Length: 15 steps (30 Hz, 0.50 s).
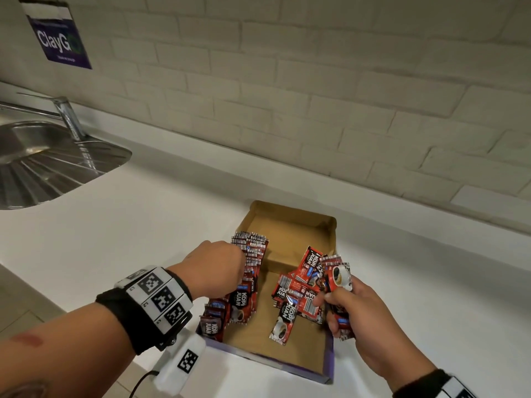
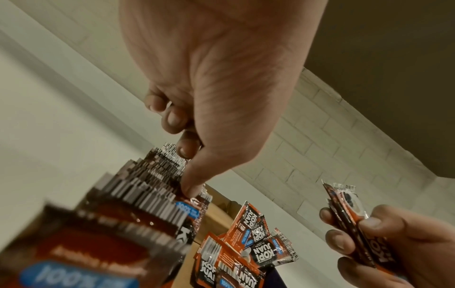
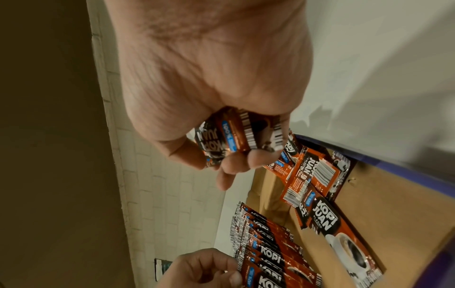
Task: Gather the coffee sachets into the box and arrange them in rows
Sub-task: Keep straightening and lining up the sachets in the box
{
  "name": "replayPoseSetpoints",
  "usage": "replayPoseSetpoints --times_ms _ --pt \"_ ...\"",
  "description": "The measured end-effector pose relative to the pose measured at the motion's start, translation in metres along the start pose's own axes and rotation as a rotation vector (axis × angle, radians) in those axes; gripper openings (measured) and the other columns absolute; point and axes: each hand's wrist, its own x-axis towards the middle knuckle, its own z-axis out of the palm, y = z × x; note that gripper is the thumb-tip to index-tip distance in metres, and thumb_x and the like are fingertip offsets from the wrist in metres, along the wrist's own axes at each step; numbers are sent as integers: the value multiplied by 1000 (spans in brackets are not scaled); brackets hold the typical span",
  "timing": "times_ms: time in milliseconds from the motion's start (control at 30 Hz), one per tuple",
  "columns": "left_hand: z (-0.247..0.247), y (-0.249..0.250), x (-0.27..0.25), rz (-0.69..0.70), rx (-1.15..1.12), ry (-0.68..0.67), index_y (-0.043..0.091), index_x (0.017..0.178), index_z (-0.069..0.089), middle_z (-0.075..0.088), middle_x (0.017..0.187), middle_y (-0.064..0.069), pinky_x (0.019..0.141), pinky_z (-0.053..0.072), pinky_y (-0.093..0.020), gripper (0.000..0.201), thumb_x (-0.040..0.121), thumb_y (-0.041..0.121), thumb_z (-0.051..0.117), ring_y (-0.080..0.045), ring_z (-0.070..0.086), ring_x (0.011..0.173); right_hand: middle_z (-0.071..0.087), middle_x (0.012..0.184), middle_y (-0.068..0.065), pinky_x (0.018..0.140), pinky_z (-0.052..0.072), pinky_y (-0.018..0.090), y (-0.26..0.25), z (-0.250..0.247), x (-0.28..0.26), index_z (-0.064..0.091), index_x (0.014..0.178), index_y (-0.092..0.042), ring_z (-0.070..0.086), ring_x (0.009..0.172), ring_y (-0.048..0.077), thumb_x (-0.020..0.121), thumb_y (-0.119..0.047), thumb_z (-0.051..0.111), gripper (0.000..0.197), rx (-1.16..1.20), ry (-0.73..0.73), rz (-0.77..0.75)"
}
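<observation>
right hand (image 1: 359, 308) grips a small bundle of sachets (image 1: 337, 285), likely the next batch to file | left hand (image 1: 218, 267) pinches the standing row (image 1: 247, 268) along the box's (image 1: 290, 216) left wall, steadying it | loose pile (image 1: 296, 294) by right wall | left wrist view alone shows fingertip contact | worktop (image 1: 143, 225) beyond

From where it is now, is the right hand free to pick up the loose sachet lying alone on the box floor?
Probably not yet: the right hand already grips a bundle of sachets. The lone sachet lies uncovered just left of it, so the path looks open.
</observation>
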Motion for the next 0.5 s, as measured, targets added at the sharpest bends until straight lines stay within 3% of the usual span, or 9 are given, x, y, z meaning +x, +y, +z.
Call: replayPoseSetpoints --times_ms 67,167,333,500 --pt "0 -1 1 -7 -14 3 23 97 70 71 97 3 81 53 -37 18 93 28 53 -20 66 88 75 91 17 54 43 32 2 -1 1 60 110 -9 49 52 22 97 -2 42 24 37 -10 0" --pt "2 -2 1 -17 -33 3 23 95 69 71 95 3 81 55 -38 16 92 29 54 -19 66 86 75 93 20 58 44 35 5 0 4 59 112 -5 52 56 27 96 1 35 30 79 -35 5" --pt "2 -4 1 -17 -29 11 24 94 70 72 95 4 81 55 -38 17 92 27 53 -19 67 86 77 97 17 63 52 39 0 7 2 61 120 -14 62 66 26 103 5 44 31 84 -154 -5" --pt "1 -4 -1 -32 -31 20 23 97 70 72 97 4 81 54 -36 18 92 28 54 -19 67 88 78 101 15 70 53 43 3 8 4 61 124 -13 69 72 25 102 4 52 30 81 -165 -10"
